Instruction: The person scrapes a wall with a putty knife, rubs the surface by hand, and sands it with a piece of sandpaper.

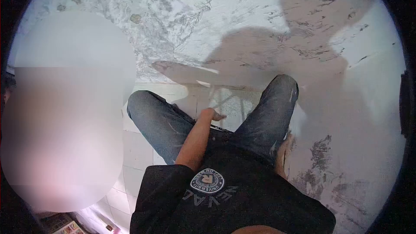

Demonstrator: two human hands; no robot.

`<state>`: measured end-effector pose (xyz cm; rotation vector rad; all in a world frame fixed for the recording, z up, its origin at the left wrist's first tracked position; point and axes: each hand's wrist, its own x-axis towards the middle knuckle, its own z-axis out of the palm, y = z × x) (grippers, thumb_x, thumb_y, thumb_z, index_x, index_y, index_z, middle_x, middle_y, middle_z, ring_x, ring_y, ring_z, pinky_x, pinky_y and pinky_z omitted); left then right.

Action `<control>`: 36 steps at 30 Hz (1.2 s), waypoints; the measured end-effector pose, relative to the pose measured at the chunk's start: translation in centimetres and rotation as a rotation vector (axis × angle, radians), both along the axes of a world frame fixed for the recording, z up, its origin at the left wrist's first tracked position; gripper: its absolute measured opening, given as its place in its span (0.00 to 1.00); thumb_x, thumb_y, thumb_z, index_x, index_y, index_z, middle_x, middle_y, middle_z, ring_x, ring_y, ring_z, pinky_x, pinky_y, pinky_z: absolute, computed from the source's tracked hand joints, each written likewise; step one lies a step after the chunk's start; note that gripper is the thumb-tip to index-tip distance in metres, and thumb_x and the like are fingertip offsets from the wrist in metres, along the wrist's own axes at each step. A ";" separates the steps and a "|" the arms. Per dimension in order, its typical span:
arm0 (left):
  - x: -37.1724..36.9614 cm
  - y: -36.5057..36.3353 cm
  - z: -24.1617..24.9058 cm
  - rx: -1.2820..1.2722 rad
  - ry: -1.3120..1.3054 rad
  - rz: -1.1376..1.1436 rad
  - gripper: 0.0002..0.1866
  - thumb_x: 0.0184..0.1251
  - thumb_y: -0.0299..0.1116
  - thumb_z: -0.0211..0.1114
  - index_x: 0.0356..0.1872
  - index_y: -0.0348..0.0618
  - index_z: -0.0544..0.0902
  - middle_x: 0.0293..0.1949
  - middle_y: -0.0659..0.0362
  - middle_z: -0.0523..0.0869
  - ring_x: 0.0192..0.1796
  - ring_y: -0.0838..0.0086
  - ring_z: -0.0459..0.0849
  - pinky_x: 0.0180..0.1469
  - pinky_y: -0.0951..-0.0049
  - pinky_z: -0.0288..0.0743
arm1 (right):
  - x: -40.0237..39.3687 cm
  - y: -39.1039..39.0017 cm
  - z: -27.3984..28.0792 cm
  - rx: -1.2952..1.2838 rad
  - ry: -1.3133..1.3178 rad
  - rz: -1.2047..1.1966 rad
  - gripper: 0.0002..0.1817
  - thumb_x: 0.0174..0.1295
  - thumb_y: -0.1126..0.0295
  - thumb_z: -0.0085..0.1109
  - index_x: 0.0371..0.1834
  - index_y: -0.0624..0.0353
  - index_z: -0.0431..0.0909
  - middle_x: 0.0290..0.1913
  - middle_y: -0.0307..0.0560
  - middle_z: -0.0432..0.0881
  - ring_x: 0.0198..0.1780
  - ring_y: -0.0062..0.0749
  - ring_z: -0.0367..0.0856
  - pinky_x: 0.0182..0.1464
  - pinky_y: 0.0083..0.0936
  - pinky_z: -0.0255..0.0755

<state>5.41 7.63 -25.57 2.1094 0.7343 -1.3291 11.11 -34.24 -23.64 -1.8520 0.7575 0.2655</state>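
My left hand [212, 115] is between my bent knees, in front of my waist. Its fingers are drawn together and point to the right; what they hold, if anything, is too small to make out. Just below it, at my waist, lies a thin dark strip with light marks [220, 128]. Beyond the hand is a pale surface [236, 106] with light streaks and shadow on it. Of my right arm, only a strip of forearm [282, 158] shows beside my right thigh; the hand is hidden behind the leg.
A white, patchy plastered surface [173, 26] with dark smears spreads ahead and to the right, crossed by large shadows. Pale floor tiles [136, 147] lie to the left. A large blurred area hides the far left. A printed colourful item [69, 227] lies at the lower left.
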 end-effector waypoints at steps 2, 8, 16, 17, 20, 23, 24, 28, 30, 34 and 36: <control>-0.3 -1.0 -4.0 -0.067 0.014 -0.136 0.40 0.59 0.66 0.63 0.67 0.52 0.76 0.71 0.54 0.71 0.71 0.57 0.69 0.72 0.59 0.63 | 1.4 2.1 -1.7 0.008 0.074 0.029 0.43 0.68 0.30 0.36 0.54 0.64 0.76 0.38 0.47 0.78 0.38 0.36 0.77 0.49 0.30 0.71; -6.4 -0.5 -11.7 -0.014 0.101 -0.826 0.19 0.55 0.45 0.72 0.46 0.47 0.89 0.53 0.57 0.87 0.56 0.61 0.84 0.59 0.60 0.75 | 1.5 6.1 -5.0 0.127 0.197 -0.236 0.42 0.68 0.32 0.41 0.58 0.66 0.74 0.43 0.51 0.78 0.42 0.40 0.78 0.52 0.34 0.72; -3.0 8.8 -10.1 0.132 -0.145 -0.472 0.27 0.57 0.55 0.69 0.50 0.45 0.87 0.58 0.54 0.84 0.59 0.63 0.82 0.61 0.61 0.74 | -6.6 4.6 -10.4 0.481 0.288 -0.364 0.43 0.67 0.34 0.47 0.63 0.69 0.70 0.51 0.57 0.79 0.46 0.46 0.81 0.55 0.40 0.74; -2.8 8.6 -10.0 0.137 -0.148 -0.484 0.27 0.57 0.55 0.69 0.50 0.45 0.87 0.58 0.54 0.84 0.59 0.63 0.82 0.61 0.61 0.74 | -6.6 4.6 -11.8 0.511 0.301 -0.340 0.43 0.67 0.35 0.47 0.63 0.69 0.70 0.51 0.58 0.79 0.47 0.47 0.81 0.55 0.41 0.75; -4.8 9.1 -10.3 0.147 -0.146 -0.511 0.27 0.57 0.55 0.68 0.50 0.45 0.87 0.58 0.53 0.84 0.60 0.63 0.82 0.61 0.61 0.74 | -10.9 5.7 -16.9 0.595 0.353 -0.256 0.43 0.67 0.36 0.50 0.65 0.70 0.69 0.54 0.60 0.80 0.49 0.49 0.82 0.57 0.43 0.75; -10.6 14.2 -10.0 0.170 -0.097 -0.560 0.27 0.57 0.55 0.68 0.50 0.45 0.87 0.58 0.53 0.84 0.60 0.63 0.82 0.61 0.61 0.74 | -11.0 8.0 -17.1 0.686 0.409 -0.284 0.43 0.64 0.38 0.56 0.66 0.70 0.68 0.57 0.62 0.80 0.50 0.51 0.83 0.56 0.45 0.77; -14.1 15.4 -10.6 0.172 -0.076 -0.572 0.27 0.57 0.56 0.68 0.50 0.45 0.87 0.58 0.53 0.84 0.60 0.63 0.82 0.61 0.61 0.74 | -9.9 8.3 -15.4 0.700 0.415 -0.350 0.43 0.62 0.41 0.61 0.67 0.70 0.68 0.57 0.63 0.79 0.51 0.52 0.83 0.55 0.46 0.78; -28.9 16.5 -10.4 0.139 -0.034 -0.523 0.27 0.58 0.56 0.67 0.50 0.45 0.87 0.58 0.52 0.84 0.60 0.62 0.82 0.61 0.61 0.74 | -10.2 8.5 -11.6 0.770 0.343 -0.225 0.43 0.65 0.35 0.53 0.64 0.69 0.72 0.54 0.67 0.80 0.51 0.53 0.83 0.55 0.43 0.76; -28.8 14.2 -10.6 0.098 -0.033 -0.462 0.27 0.58 0.56 0.67 0.50 0.45 0.87 0.58 0.52 0.84 0.60 0.62 0.82 0.61 0.61 0.74 | -8.1 8.8 -9.4 0.664 0.337 -0.184 0.42 0.65 0.35 0.52 0.62 0.68 0.72 0.53 0.65 0.80 0.50 0.52 0.82 0.53 0.42 0.76; -20.9 13.5 -10.9 0.062 -0.095 -0.422 0.27 0.59 0.56 0.67 0.50 0.45 0.87 0.58 0.52 0.84 0.60 0.62 0.82 0.61 0.60 0.74 | -6.6 9.8 -7.5 0.507 0.228 -0.156 0.41 0.66 0.34 0.48 0.58 0.67 0.73 0.49 0.62 0.80 0.48 0.49 0.81 0.51 0.40 0.74; -12.1 12.4 -8.3 0.042 -0.106 -0.431 0.27 0.59 0.56 0.67 0.50 0.45 0.87 0.58 0.52 0.84 0.60 0.62 0.82 0.61 0.60 0.74 | -7.4 8.9 -6.4 0.435 0.185 -0.175 0.40 0.66 0.34 0.47 0.55 0.67 0.73 0.48 0.60 0.80 0.46 0.48 0.81 0.50 0.39 0.74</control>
